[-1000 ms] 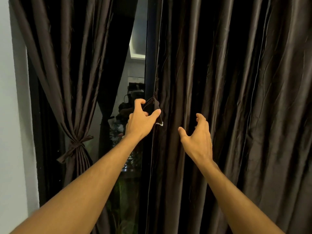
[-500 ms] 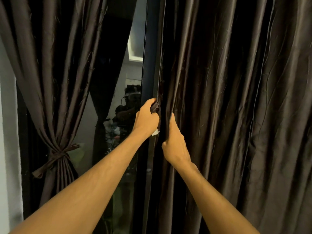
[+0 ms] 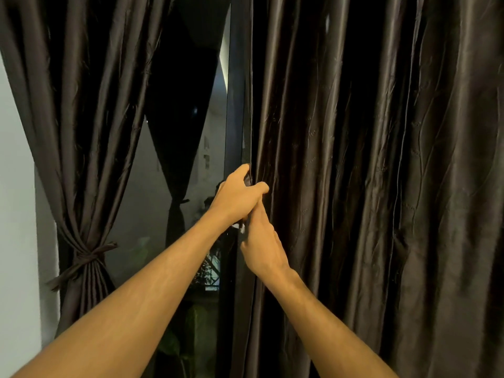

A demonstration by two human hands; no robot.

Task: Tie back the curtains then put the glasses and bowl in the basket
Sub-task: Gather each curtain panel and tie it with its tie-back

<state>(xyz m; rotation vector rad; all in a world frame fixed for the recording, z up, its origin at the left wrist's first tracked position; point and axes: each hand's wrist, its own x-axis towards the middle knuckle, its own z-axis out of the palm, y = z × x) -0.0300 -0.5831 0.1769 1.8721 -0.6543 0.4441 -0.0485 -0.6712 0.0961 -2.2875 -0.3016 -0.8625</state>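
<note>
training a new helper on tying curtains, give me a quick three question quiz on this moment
1. True or false: the left curtain is gathered by a tie-back.
2. The left hand grips: A) the inner edge of the right curtain, B) a glass, C) a basket.
3. Which is higher in the view, the left hand or the right hand?
Key: 1 true; 2 A; 3 left hand.
</note>
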